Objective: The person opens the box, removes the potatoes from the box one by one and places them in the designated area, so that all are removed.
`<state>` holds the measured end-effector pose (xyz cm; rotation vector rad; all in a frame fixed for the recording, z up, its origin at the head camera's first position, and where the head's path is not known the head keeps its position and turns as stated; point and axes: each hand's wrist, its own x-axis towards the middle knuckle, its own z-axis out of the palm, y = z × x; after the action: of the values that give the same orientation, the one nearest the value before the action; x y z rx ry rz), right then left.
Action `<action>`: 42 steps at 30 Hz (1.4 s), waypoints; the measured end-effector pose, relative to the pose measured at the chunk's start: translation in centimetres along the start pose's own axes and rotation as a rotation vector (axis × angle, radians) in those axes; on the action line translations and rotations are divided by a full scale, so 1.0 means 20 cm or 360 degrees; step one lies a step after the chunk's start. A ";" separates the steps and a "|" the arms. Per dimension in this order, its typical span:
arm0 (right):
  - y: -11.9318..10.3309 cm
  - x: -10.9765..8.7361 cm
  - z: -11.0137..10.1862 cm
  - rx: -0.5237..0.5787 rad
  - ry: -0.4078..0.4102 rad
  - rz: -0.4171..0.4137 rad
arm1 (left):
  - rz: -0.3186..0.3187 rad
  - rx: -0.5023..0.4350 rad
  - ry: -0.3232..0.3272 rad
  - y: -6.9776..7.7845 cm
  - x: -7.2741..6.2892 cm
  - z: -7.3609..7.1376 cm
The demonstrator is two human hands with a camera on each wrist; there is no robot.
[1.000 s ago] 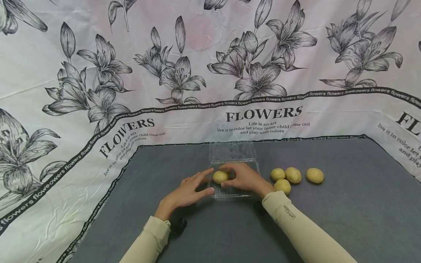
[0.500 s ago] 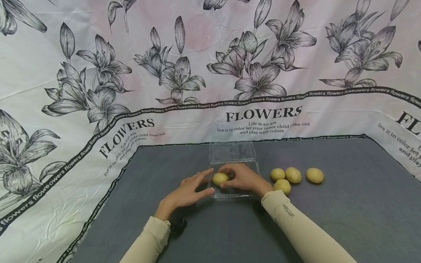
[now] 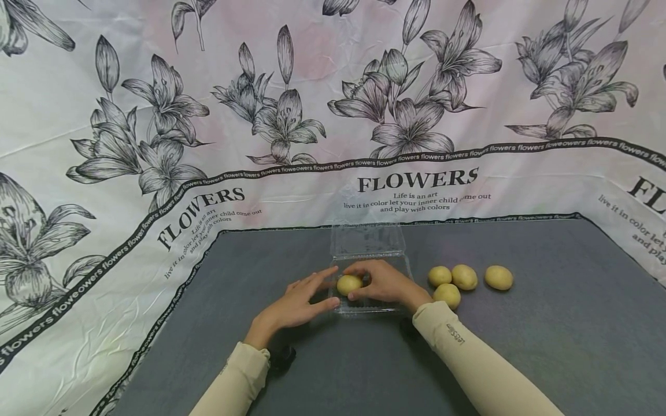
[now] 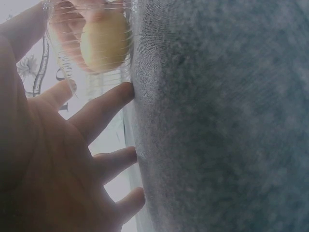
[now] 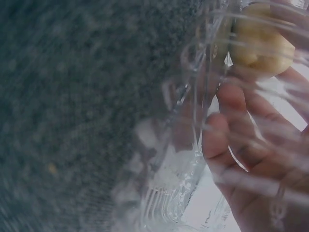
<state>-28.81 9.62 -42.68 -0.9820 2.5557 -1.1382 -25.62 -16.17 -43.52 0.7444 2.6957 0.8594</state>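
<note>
A yellow potato [image 3: 349, 285] sits inside the base of a clear plastic clamshell box [image 3: 368, 240], towards its left side. My right hand [image 3: 387, 281] reaches in from the right and holds the potato between thumb and fingers. Through the clear wall, the right wrist view shows the same potato [image 5: 260, 46] by the fingertips. At the box's left edge is my left hand [image 3: 299, 301], fingers spread and thumb apart, holding nothing. Its fingertips lie close to the grey surface in the left wrist view. The box's lid stands raised at the back.
Several loose potatoes [image 3: 464, 277] lie on the grey tabletop [image 3: 546, 341] right of the box, near my right forearm. A white cloth [image 3: 291, 202] printed with flowers and lettering rises behind the table.
The potato and my right fingers have shifted very slightly towards the front of the box. My left hand stays where it was.
</note>
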 end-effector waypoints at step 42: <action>-0.05 -0.06 -0.04 -0.0213 0.0040 -0.0097 | -0.0004 -0.0022 -0.0001 0.01 -0.01 0.00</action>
<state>-27.75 10.32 -41.63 -1.0893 2.6684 -1.0112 -25.47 -16.12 -43.37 0.7376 2.6868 0.8762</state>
